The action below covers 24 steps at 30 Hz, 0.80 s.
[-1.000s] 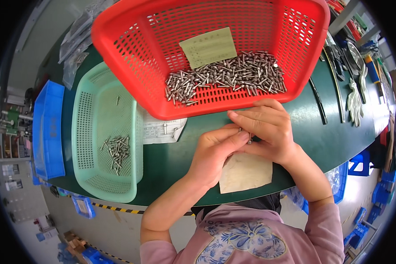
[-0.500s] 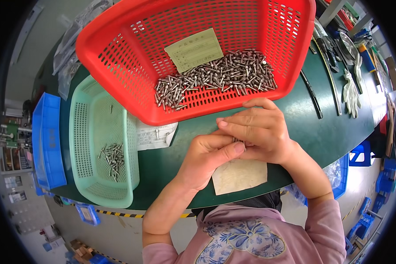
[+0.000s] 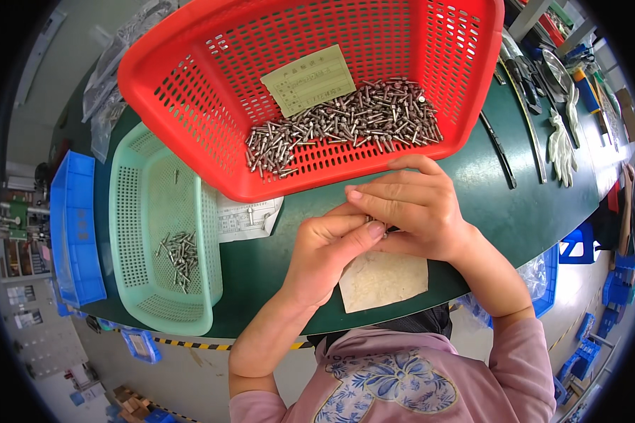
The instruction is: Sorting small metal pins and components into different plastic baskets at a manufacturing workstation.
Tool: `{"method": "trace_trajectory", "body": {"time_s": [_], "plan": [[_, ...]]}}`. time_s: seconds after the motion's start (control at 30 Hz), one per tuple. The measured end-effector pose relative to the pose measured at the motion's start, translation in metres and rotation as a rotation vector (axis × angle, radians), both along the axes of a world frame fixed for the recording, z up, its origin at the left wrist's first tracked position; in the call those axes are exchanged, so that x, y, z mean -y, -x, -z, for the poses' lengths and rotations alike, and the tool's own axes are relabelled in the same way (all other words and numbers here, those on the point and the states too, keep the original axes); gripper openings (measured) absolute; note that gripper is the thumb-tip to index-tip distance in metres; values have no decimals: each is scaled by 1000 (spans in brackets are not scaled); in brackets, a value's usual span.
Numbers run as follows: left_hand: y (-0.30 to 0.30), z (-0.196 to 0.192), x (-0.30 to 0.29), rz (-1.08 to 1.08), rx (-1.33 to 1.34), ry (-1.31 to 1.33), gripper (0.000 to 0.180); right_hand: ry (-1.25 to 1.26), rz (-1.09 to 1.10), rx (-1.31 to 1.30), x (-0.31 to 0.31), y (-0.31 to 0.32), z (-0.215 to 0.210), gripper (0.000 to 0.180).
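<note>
1. Two bare hands meet above the near side of the desk (image 3: 296, 211). The left hand (image 3: 314, 257) is pinched closed, thumb pressed over one small metal piece (image 3: 386, 233), mostly hidden between the hands.
2. The right hand (image 3: 423, 211) cups that piece from the other side, fingers bent and close together; how tightly its grip closes I cannot tell.
3. One tan sheet (image 3: 384, 285), flat and roughly square, lies just below the hands, near the desk's curved-looking front edge.
4. One red plastic basket (image 3: 183, 155), slotted and flared, stands just beyond the fingers. It holds a pile of headed metal pins (image 3: 360, 116), too many to count, and one yellowish card (image 3: 308, 80).
5. Bare green desk, smooth and slightly shiny, opens to the right of the right hand; a narrower strip lies left of the left hand.
6. One pale-green mesh basket (image 3: 141, 282) stands left, partly behind the red rim, holding a small heap of pins (image 3: 182, 259) and one lone pin (image 3: 176, 176).
7. One blue bin (image 3: 77, 233) flanks it; two white gloves (image 3: 562, 151) lie far right.
</note>
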<state>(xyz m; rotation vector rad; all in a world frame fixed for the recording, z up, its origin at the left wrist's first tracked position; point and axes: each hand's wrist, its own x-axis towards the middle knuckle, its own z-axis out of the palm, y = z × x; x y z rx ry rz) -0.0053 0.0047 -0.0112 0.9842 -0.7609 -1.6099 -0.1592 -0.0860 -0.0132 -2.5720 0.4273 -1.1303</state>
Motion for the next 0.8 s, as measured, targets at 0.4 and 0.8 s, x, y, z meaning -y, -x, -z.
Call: {"method": "trace_trajectory", "body": {"time_s": [0.4, 0.8], "plan": [[-11, -4, 2, 77, -167, -107, 60, -213, -72, 83, 3, 1, 0, 44], [-15, -11, 2, -109, 181, 67, 39, -234, -88, 142, 1, 5, -2, 43]]}}
